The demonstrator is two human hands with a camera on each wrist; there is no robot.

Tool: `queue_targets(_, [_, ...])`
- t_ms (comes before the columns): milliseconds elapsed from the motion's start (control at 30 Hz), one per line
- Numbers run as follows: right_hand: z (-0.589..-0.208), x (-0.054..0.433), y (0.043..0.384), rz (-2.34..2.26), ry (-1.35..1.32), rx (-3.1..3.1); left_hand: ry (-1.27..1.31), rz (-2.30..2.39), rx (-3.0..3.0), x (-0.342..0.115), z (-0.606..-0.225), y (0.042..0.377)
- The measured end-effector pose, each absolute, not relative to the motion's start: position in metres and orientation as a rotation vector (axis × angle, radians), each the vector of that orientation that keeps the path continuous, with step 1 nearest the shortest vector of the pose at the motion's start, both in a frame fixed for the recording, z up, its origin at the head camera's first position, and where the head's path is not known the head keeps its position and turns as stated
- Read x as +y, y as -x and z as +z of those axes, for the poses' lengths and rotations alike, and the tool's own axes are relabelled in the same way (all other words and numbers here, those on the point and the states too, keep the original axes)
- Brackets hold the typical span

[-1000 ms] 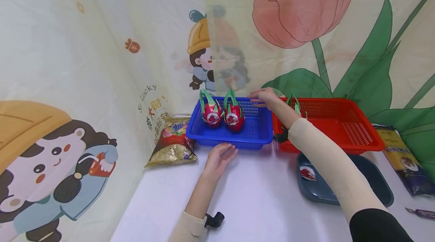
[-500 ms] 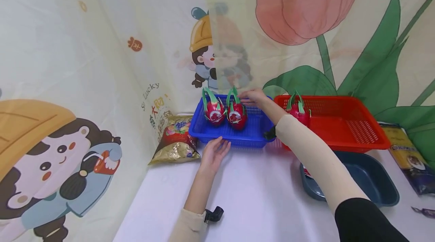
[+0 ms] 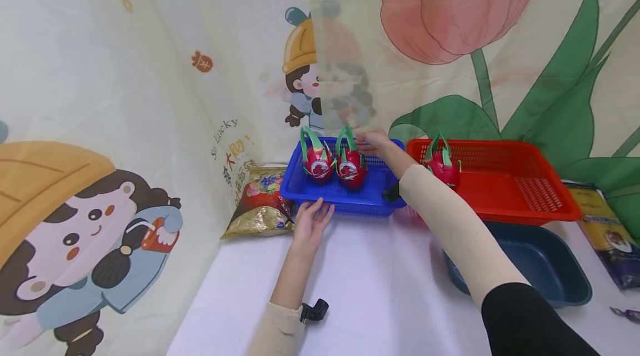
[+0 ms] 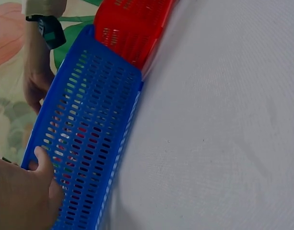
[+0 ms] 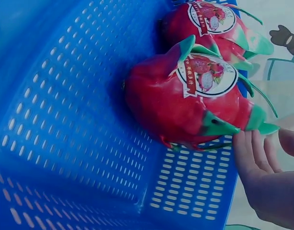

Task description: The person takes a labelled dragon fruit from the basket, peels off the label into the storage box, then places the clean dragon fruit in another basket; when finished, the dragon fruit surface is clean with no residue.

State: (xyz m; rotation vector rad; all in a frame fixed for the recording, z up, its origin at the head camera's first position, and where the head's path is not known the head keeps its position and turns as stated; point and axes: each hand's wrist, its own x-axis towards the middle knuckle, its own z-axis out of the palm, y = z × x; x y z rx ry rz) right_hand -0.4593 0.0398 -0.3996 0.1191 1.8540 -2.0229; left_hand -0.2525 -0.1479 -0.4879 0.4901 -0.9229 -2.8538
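Note:
Two red dragon fruits, one on the left point(image 3: 319, 165) and one on the right point(image 3: 351, 169), stand side by side in the blue basket point(image 3: 385, 209), green leaves upward. Each bears a round label. My left hand point(image 3: 307, 226) is at the basket's front rim, fingers extended; in the left wrist view that hand point(image 4: 29, 184) lies against the rim and perforated side. My right hand point(image 3: 374, 142) reaches over the back of the basket beside the right fruit. In the right wrist view its fingers point(image 5: 256, 151) are extended close to a leaf tip; whether they touch it is unclear.
A red basket point(image 3: 565, 212) to the right contains another dragon fruit point(image 3: 443, 166). In front is a dark blue basin point(image 3: 575, 289), partly behind my right sleeve. A fruit-print bag point(image 3: 260, 206) lies left of the blue basket, a yellow-and-blue packet point(image 3: 607, 234) far right.
My right hand has moved left to the right fruit's side, uncovering the dragon fruit in the red basket. My left hand has moved slightly up and left to the front rim.

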Motion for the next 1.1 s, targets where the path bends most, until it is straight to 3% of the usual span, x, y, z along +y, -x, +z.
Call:
queue_targets(567, [-0.413,0.027,0.441,-2.06,-0.225,1.934,-0.473,-2.836,-0.872,-0.148,-0.489,0.253])
queue_targets(800, [-0.399,0.037,0.43,-2.168,-0.322,1.815,-0.503,-2.838,-0.848,-0.148,-0.491,0.254])
queue_targets(1100, [-0.372,0.045,0.409,-2.195,-0.232,1.749,-0.507,-2.846,-0.844,-0.149,-0.491,0.253])
